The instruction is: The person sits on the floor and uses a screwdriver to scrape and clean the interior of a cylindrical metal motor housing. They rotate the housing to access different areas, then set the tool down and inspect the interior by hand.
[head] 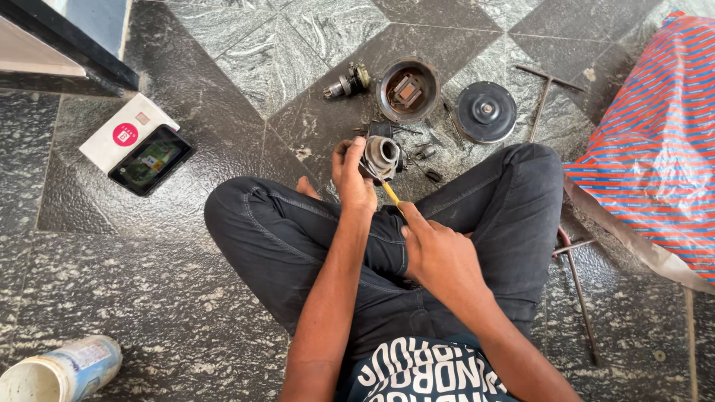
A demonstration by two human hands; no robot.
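Grey-metal and round, a small motor housing point(382, 154) sits in the left hand point(353, 177), whose fingers curl around its side and hold it above the crossed legs in dark jeans point(283, 231). The right hand point(438, 253) is closed around a yellow-handled screwdriver point(391, 193), its tip at the housing's lower edge. Just beyond the housing, on the speckled stone floor point(186, 298), lie a bowl-shaped dark casing point(408, 90), a flat round cover point(486, 112), a small geared shaft point(347, 82) and loose small parts point(426, 155), close together. A T-handled wrench point(547, 93) lies beside the cover, another long rod tool point(579, 290) by the right knee. A striped plastic sack point(655, 149) crowds the right side; a phone point(150, 160) on a white box point(123, 130) and a plastic tub point(59, 370) lie well apart to the left.
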